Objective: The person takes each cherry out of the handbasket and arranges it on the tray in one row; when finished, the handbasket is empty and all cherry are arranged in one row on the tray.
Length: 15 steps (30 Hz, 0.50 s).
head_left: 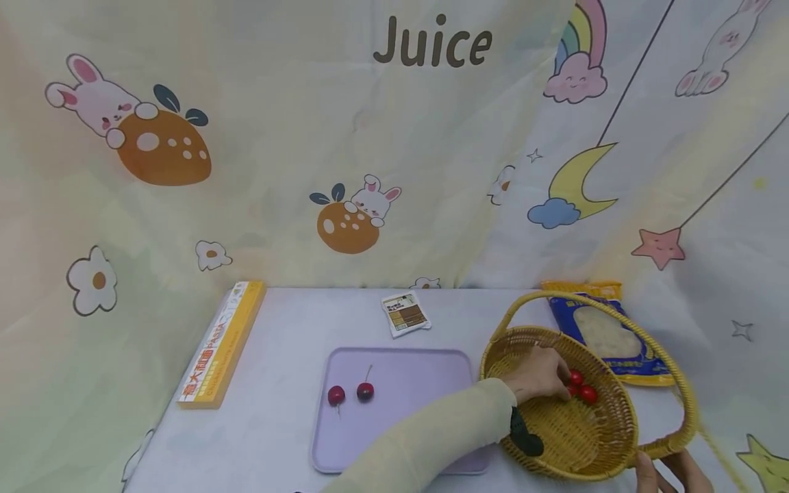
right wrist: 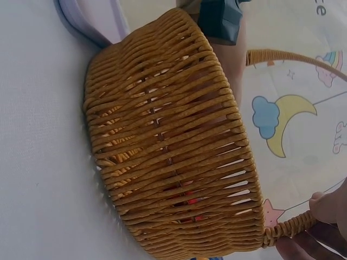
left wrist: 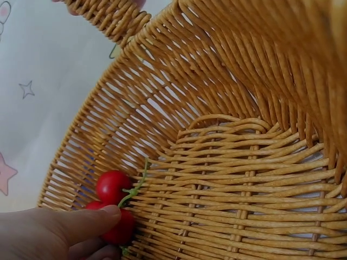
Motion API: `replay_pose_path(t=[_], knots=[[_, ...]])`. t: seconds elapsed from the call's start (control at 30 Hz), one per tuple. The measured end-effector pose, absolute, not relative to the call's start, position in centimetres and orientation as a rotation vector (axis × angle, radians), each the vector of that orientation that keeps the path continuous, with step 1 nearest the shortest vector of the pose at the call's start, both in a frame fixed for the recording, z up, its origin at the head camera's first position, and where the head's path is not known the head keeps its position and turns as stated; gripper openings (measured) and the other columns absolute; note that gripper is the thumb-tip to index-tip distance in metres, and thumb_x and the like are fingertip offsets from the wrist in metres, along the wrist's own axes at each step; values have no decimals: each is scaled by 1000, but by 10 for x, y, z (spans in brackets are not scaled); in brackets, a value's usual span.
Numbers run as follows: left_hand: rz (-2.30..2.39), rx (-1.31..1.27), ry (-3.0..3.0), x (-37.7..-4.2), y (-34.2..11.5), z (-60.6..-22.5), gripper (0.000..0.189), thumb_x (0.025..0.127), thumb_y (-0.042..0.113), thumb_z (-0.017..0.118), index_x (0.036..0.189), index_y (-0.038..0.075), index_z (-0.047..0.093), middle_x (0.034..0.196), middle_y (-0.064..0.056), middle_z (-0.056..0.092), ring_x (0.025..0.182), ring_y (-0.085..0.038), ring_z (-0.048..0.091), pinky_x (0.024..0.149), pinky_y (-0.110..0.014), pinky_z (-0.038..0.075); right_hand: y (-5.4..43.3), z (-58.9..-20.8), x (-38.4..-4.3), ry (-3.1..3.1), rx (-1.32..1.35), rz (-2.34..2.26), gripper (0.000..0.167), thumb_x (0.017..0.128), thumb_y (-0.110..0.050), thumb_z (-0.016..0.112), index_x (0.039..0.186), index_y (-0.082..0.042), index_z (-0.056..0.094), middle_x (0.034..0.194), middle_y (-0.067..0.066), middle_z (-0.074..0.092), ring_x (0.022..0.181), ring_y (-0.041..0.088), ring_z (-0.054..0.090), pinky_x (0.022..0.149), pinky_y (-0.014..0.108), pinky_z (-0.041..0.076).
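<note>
A wicker basket [head_left: 570, 441] stands at the right of the table, with a bunch of red cherry tomatoes [head_left: 588, 394] inside by its far right wall. My left hand [head_left: 540, 374] reaches into it. In the left wrist view, the thumb of that left hand [left wrist: 59, 227] lies over the cherry tomatoes [left wrist: 113, 186] and pinches them, its other fingers partly hidden below; a green stem shows beside them. With my right hand [head_left: 674, 471] I grip the base of the basket's handle [right wrist: 293, 226], at the near right side.
Left of the basket lies a lilac tray [head_left: 407, 370] bearing two dark cherries [head_left: 365, 392]. Behind it are small printed packets [head_left: 405, 313]. A yellow and white pasta box [head_left: 222, 346] lies at the left; a blue and yellow bag [head_left: 607, 332] lies behind the basket. A printed cloth hangs behind.
</note>
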<state>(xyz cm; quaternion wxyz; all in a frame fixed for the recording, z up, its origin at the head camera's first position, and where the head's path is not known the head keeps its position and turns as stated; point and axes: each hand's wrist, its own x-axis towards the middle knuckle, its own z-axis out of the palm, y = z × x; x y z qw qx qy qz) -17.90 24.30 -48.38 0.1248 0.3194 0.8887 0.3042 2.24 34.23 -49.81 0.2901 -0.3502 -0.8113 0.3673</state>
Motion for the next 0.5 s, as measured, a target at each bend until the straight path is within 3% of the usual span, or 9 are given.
replay_pose_path(t=[0.13,0.2,0.4,0.5], knots=[[906,890,2568,-176,245,-485,29,81,28,92,109,29,83,104,21,76,82,5,65,77,-12,51,321,-497,23,-2016,-976,954,52,106,-32,58,157,-25,47,153,15,54,147,23,47,91,-3,38],[909,880,2568,-176,244,-485,28,82,26,91,109,28,83,104,20,75,75,6,62,62,-10,47,312,-496,21,-1964,-1008,932,53,106,-30,59,158,-29,45,156,12,52,148,19,46,101,3,40],[888,926,2589,-177,240,-477,25,81,26,92,105,27,84,101,19,76,81,6,62,64,-9,45,304,-489,18,-1954,-1047,886,54,108,-28,56,160,-26,42,157,13,50,149,24,46,108,9,40],[879,994,2579,-178,237,-472,24,83,26,90,106,26,84,101,19,77,73,8,59,61,-8,45,310,-495,20,-1931,-1064,886,54,107,-28,58,159,-29,43,157,10,51,148,21,47,108,10,42]])
